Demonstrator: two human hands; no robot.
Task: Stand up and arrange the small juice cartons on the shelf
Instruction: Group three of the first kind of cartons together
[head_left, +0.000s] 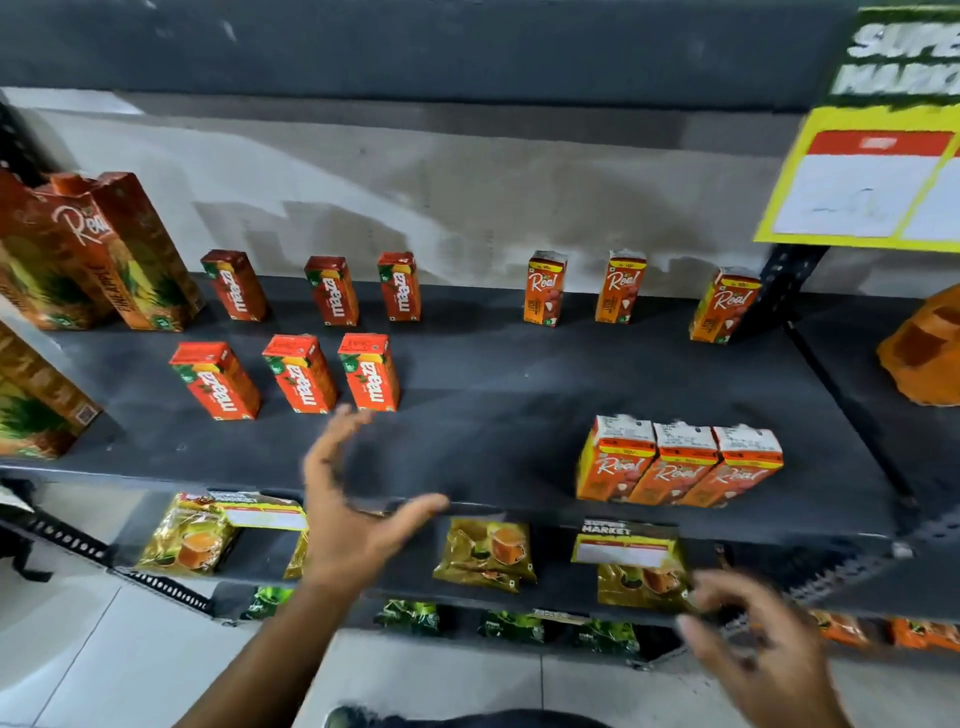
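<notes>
Cardboard cartons, small and probably light: six red Maaza cartons (301, 338) upright on the shelf (493, 415) at left, six orange Real cartons (675, 465) upright at right. Stiff but crushable; best pinched across the narrow sides. Left hand (348, 499) spread open, empty, above the shelf's front edge; right hand (763, 639) loosely open, empty, lower.

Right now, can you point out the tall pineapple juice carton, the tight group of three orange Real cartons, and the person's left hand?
Tall pineapple juice carton (140, 260): head view, on its side panel.
Group of three orange Real cartons (680, 467): head view, middle carton's front.
Left hand (348, 514): head view, on the palm.
</notes>
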